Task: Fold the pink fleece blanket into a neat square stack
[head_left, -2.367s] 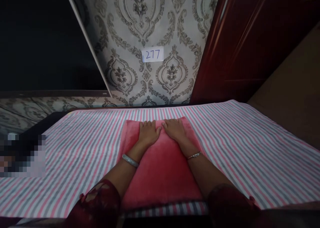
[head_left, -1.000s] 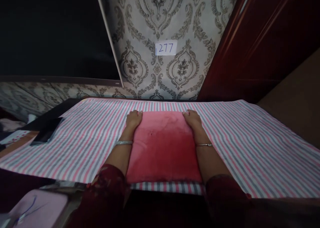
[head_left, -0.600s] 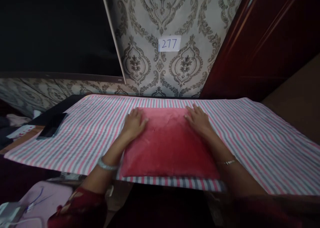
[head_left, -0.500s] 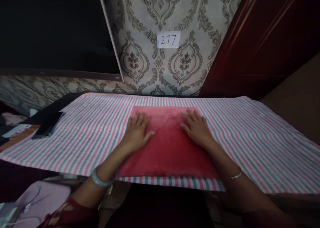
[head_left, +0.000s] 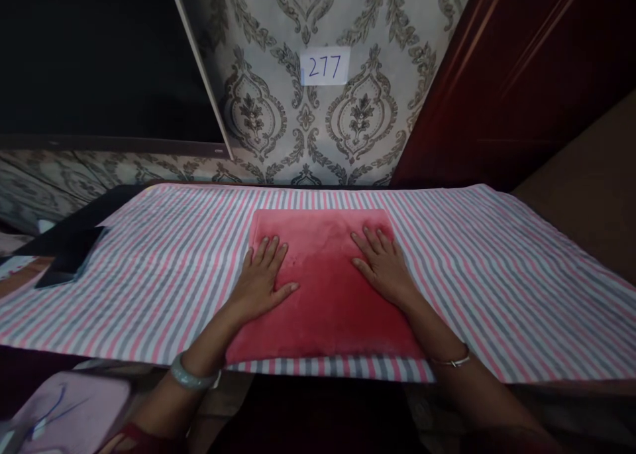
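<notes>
A red folded cloth, smooth and slightly fuzzy like plush, lies flat before me on a striped tablecloth. On its left part rests my left hand, palm down with the fingers spread and the thumb pointing inward. My right hand lies flat on the cloth's upper right part, its fingers spread as well. Neither hand grips anything. The cloth's near edge sits close to the front edge of the table, and its far edge shows beyond my fingertips.
A dark phone lies at the table's left end. Behind stand a large black screen and a patterned wall with a paper marked 277. A dark red wooden panel rises at right. A pink stool is below left.
Both hands have slid toward me over the red cloth, the left more clearly, and stay flat on it. The camera view has shifted a little.
</notes>
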{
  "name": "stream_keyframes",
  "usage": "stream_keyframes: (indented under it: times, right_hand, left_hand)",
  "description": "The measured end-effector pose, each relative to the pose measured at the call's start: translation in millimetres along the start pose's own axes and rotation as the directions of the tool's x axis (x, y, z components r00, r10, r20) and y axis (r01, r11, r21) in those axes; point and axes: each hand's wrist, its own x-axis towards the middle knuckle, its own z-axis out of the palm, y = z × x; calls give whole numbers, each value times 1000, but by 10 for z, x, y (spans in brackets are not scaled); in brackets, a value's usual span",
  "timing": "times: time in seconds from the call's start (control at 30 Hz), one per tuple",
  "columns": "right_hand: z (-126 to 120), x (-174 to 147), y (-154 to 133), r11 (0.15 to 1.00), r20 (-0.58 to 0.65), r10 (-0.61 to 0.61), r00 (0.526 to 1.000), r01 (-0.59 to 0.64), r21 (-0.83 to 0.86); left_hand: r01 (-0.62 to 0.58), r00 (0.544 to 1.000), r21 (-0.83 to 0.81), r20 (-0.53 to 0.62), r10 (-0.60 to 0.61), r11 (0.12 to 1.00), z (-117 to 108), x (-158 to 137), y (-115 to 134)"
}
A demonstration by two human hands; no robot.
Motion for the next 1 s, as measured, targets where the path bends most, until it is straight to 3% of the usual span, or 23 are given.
stream_keyframes:
  times: [0.17,0.3,0.4,0.5,0.8,1.0]
  right_hand:
    - [-99,-27,73,999,43,-8,999,6,54]
    - [-224,-430,121,994,-39,-48,998,51,94]
    - [-282,-820,40,993,-115,-95,989,102,57]
    - [-278,-1039,-59,989,-112,-139,984,143,34]
    - [-189,-1049,-30,985,-117,-132,984,144,94]
    - [-188,-1071,23,963,-139,-137,981,165,214]
  left_hand:
    - [-26,999,-90,45,30,996,-231,-127,24]
    - [-120,991,-59,-64,116,991,-397,-570,125]
    - [-204,974,32,-94,206,978,-359,-855,194]
    - [-239,965,61,-94,244,969,-244,-960,152]
    - [-293,955,-137,-94,282,946,-171,-959,-75]
    - [-203,978,-289,-104,180,936,-176,-1058,-70]
